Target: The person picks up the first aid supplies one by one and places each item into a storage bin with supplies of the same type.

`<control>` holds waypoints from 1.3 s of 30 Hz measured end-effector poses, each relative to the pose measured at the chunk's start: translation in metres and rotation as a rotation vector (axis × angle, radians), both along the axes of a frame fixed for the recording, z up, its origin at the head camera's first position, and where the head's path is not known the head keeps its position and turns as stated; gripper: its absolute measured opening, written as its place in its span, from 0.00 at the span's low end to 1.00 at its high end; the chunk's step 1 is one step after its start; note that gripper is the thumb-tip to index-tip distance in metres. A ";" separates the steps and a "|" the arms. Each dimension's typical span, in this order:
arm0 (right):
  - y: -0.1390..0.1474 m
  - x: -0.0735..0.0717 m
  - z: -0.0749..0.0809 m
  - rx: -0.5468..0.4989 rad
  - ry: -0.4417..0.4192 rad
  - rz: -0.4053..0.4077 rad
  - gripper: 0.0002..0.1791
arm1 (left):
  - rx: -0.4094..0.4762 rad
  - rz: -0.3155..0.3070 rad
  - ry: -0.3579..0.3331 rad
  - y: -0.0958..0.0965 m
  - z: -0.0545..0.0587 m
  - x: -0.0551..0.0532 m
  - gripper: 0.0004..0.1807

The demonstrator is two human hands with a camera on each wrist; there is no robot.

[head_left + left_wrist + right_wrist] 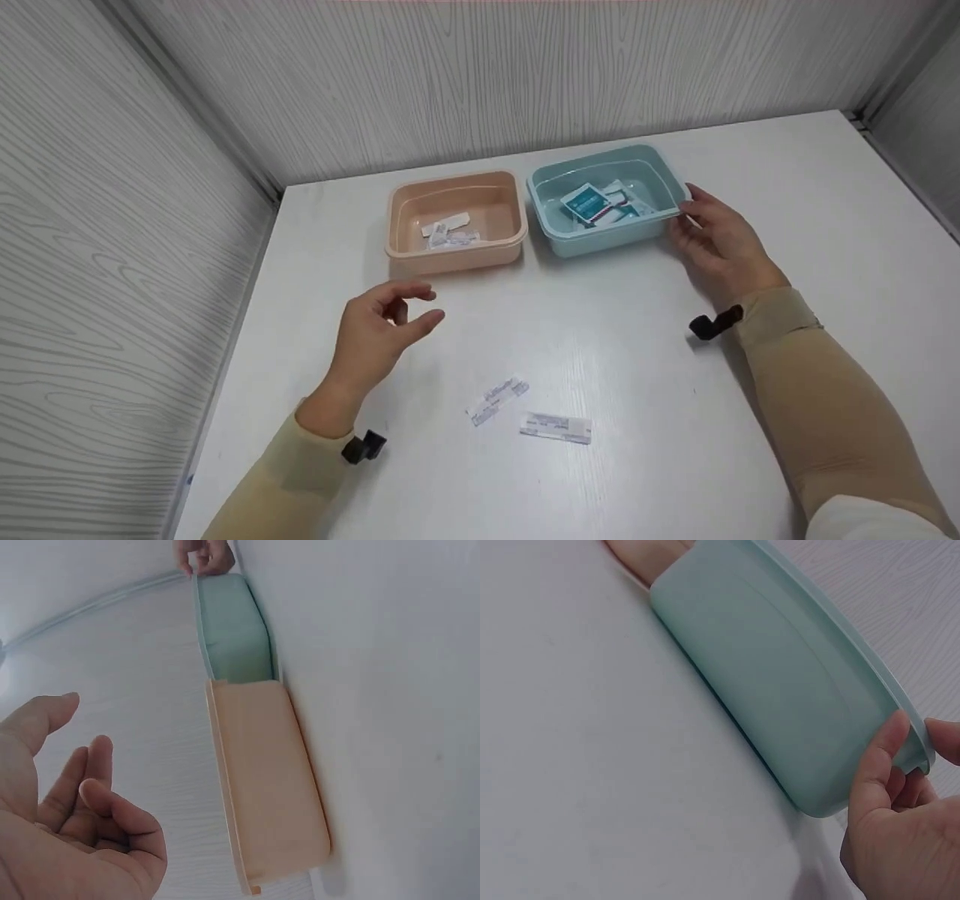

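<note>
At the right front corner of the light-blue plastic bin (611,240), my right hand (721,240) pinches the rim. The right wrist view shows the thumb (945,739) on one side of that rim and the fingers (877,765) on the other. Square teal-and-white packets (586,202) lie inside the bin. My left hand (369,341) hovers in front of the peach plastic bin (459,260), thumb and bent forefinger apart, nothing between them. Small white wrapped strips (448,224) lie in the peach bin.
Two white printed strip packets, one slanted (497,400) and one nearly level (556,427), lie on the white table (637,480) between my forearms. Both bins stand side by side near the back wall (480,82). Another wall (97,262) rises at the left.
</note>
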State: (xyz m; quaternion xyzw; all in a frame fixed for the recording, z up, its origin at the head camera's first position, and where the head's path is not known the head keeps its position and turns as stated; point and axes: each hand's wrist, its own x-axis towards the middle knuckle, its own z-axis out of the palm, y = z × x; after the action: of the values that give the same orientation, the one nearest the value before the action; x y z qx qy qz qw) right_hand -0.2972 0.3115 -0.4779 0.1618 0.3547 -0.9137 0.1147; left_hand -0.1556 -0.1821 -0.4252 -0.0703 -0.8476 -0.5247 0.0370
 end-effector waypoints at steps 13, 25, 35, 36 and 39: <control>-0.001 0.000 0.001 0.003 -0.007 0.004 0.32 | -0.034 -0.023 -0.107 0.012 0.000 0.058 0.19; -0.001 0.000 0.001 -0.014 -0.001 -0.005 0.31 | -0.179 -0.008 -0.163 0.024 -0.013 0.066 0.22; -0.001 0.000 0.000 -0.003 -0.008 0.008 0.31 | -0.247 -0.113 -0.254 0.029 -0.030 0.060 0.26; -0.001 0.001 0.000 -0.004 -0.006 0.009 0.31 | -0.257 -0.126 -0.254 0.029 -0.032 0.059 0.26; -0.001 0.000 0.000 0.005 0.006 0.012 0.32 | -0.297 -0.153 -0.263 0.031 -0.037 0.057 0.25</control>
State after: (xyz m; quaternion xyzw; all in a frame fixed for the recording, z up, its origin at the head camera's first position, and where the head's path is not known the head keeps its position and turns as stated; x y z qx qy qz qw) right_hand -0.2970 0.3108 -0.4782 0.1572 0.3581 -0.9127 0.1185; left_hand -0.0986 -0.1507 -0.4619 -0.0703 -0.9054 -0.3998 -0.1245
